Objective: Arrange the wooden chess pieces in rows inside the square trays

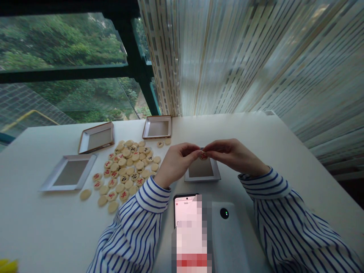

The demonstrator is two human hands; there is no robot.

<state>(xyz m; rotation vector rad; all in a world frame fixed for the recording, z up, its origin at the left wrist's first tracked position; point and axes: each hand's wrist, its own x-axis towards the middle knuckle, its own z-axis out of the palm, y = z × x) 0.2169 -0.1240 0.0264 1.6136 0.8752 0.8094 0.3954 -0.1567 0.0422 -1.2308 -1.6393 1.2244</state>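
My left hand (176,162) and my right hand (235,154) meet above a shallow box half (216,175). Between their fingertips is a round Chinese chess piece (203,155) with a red character facing me. Both hands are closed in a pinch at its two edges. To the left of my left hand, a loose heap of pale chess pieces (130,162) lies on the white table (40,223). Some show red characters, some black, and others are blank side up. The fingers partly cover the far rim of the box half.
Further shallow box parts stand at the back middle (157,129), back left (96,138) and left (68,172). A phone (187,227) and a white power bank (229,237) lie near me. Beyond the table are a window (71,49) and a curtain (216,57).
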